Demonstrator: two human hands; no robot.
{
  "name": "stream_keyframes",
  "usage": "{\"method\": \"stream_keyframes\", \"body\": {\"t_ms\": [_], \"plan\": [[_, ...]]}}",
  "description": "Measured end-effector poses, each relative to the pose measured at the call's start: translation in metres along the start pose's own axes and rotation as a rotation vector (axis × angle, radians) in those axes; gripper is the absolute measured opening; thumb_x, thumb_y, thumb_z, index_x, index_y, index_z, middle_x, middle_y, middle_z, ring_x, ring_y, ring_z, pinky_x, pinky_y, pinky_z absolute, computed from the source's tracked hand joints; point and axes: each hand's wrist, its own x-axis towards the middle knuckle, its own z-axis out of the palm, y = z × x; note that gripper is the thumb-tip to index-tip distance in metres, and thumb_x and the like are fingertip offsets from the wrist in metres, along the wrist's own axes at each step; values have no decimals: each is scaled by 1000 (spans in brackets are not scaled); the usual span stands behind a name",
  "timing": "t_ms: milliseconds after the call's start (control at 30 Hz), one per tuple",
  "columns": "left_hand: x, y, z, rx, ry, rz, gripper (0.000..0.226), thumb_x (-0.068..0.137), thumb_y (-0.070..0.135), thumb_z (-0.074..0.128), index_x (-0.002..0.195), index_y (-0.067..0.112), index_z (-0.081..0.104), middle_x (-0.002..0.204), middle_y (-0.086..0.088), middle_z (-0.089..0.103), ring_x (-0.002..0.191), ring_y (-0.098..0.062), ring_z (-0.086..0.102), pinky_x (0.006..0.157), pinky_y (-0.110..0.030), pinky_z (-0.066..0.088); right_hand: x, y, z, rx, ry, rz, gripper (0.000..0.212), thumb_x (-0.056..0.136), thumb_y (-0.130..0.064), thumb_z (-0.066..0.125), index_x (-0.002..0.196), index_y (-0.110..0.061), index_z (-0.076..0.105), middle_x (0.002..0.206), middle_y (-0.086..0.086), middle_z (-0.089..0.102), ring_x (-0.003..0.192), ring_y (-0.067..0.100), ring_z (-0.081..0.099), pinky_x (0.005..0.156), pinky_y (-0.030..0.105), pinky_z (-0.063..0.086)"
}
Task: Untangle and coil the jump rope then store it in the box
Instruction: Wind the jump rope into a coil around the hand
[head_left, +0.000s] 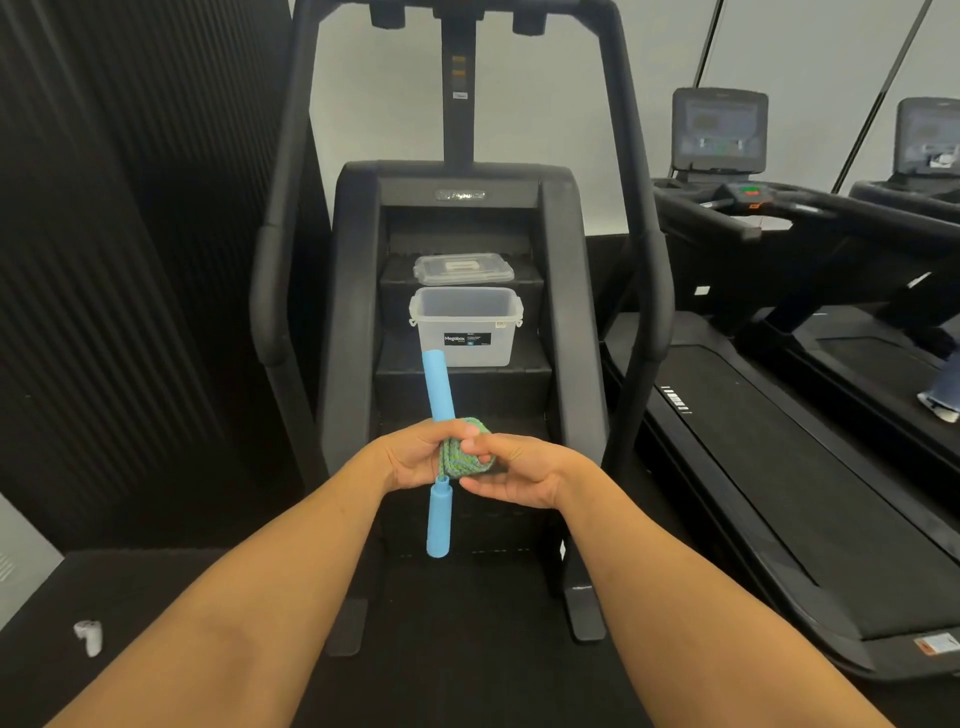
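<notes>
The jump rope (460, 457) is a green and grey braided cord wound into a tight bundle between two blue handles. One blue handle (438, 384) points up and away from my hands; the other handle (439, 517) hangs straight down. My left hand (415, 457) grips the bundle from the left. My right hand (514, 475) pinches the cord from the right, thumb on top. The clear plastic box (467, 327) stands open with nothing inside on a step of the stair machine, just beyond my hands. Its lid (462, 269) lies on the step above.
The black stair machine (358, 291) frames the box with tall side rails. Treadmills (753, 447) stand to the right. A dark ribbed wall fills the left. A small white object (89, 636) lies on the dark floor at lower left.
</notes>
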Motion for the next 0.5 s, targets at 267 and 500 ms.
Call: {"method": "stream_keyframes", "body": {"t_ms": [267, 500], "plan": [[-3, 4, -2, 43, 66, 19, 50, 79, 22, 82, 123, 5, 65, 113, -14, 69, 107, -27, 69, 96, -42, 57, -4, -5, 4, -57, 33, -60, 51, 82, -4, 82, 128, -9, 61, 127, 19, 66, 108, 31, 73, 91, 38, 61], [-4, 5, -13, 87, 63, -29, 78, 81, 27, 85, 145, 0, 50, 132, -19, 62, 120, -31, 64, 106, -46, 53, 3, -2, 2, -275, 79, -120, 46, 83, -19, 82, 124, -14, 64, 121, 14, 70, 107, 25, 71, 92, 36, 59]]}}
